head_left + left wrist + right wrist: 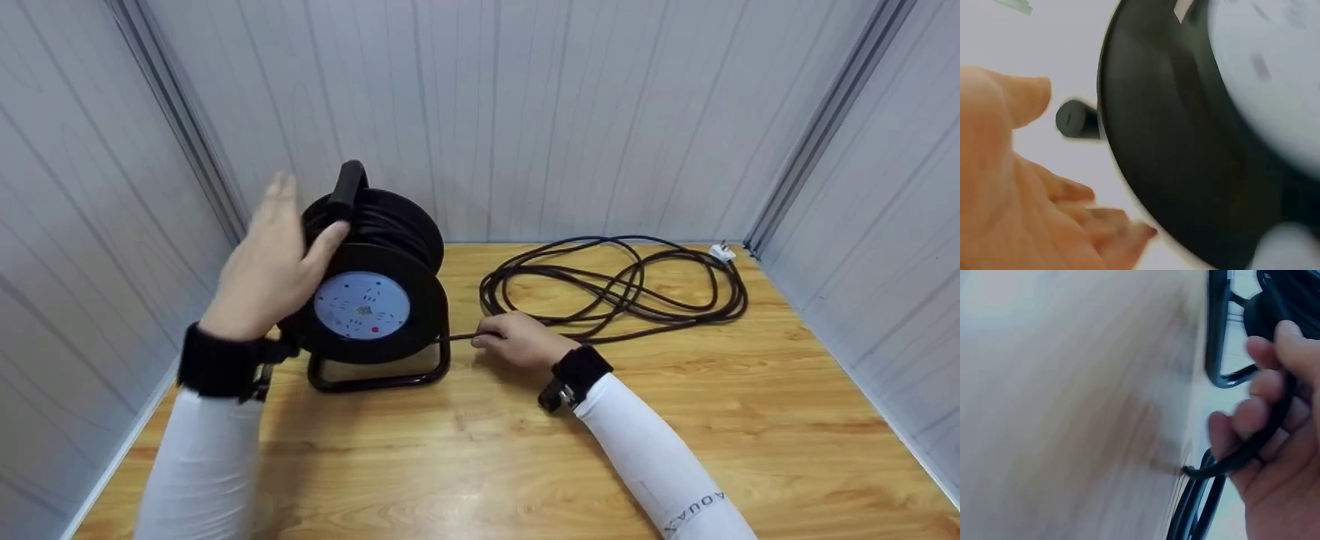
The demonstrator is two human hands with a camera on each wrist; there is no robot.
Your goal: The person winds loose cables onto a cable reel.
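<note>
The black cable reel stands upright on its frame at the left of the wooden table, partly wound; its cable lies in loose loops to the right, white plug at the far corner. The left hand rests on the reel's rim, fingers straight — the right hand pinches the cable just beside the drum. This looks like winding in progress; the next turn calls for guiding slack evenly onto the drum

left hand on cable reel | right hand pinches cable
</note>
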